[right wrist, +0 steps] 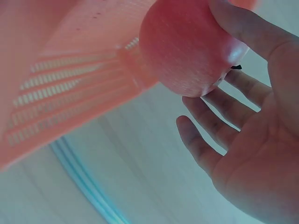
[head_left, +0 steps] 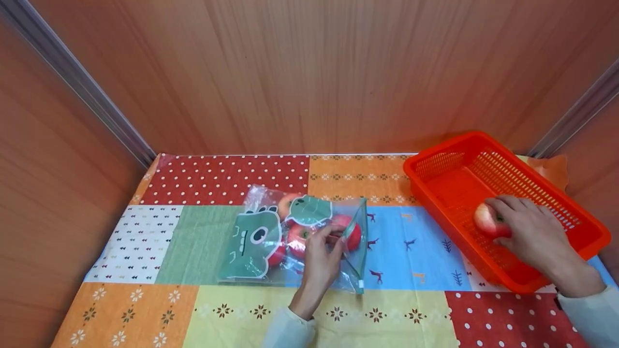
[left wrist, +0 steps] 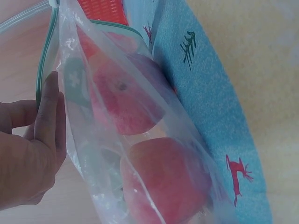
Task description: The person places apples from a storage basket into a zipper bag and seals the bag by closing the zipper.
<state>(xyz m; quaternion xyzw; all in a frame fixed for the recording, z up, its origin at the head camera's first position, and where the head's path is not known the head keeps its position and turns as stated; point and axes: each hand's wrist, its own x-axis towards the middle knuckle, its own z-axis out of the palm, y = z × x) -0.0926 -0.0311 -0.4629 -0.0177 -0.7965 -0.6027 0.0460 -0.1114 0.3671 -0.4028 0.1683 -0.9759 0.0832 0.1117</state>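
Observation:
A clear zip bag [head_left: 296, 270] with a green cartoon print lies on the tablecloth, several red apples [left wrist: 163, 179] inside it. My left hand [head_left: 321, 258] pinches the bag's green-edged mouth [left wrist: 40, 77], which is held partly apart. At the right, my right hand [head_left: 534, 234] grips a red and yellow apple [head_left: 489, 221] over the orange basket [head_left: 449, 181]. In the right wrist view the thumb and fingertips hold that apple [right wrist: 187, 46] near its stem, clear of the palm.
The basket has slotted walls and stands at an angle on the right of the patchwork tablecloth [head_left: 401, 309]. Wood-grain panels [head_left: 309, 77] rise behind the table and at both sides.

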